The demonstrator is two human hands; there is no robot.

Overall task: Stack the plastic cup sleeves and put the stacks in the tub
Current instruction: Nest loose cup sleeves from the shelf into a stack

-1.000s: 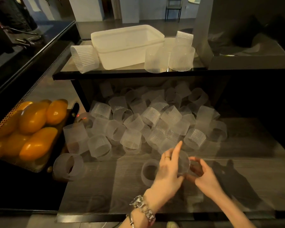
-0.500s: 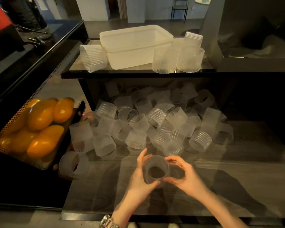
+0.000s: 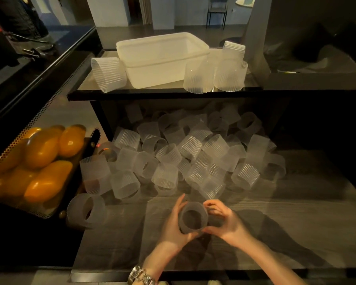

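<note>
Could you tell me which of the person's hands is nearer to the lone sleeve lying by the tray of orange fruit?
The left hand. It sits just right of that lone sleeve; the right hand is farther right, beyond the held sleeve.

This is looking like the work area of a café or drinks shop. A white plastic tub (image 3: 162,58) is sitting on a dark raised shelf (image 3: 173,95); below that shelf, dozens of ribbed translucent cup sleeves (image 3: 189,159) are lying heaped on a dark wood-grain counter (image 3: 286,219). Left of the shelf, a perforated metal tray (image 3: 6,155) is holding orange fruit (image 3: 43,149). Beyond the shelf, a chair (image 3: 216,11) is standing on an open floor.
</note>
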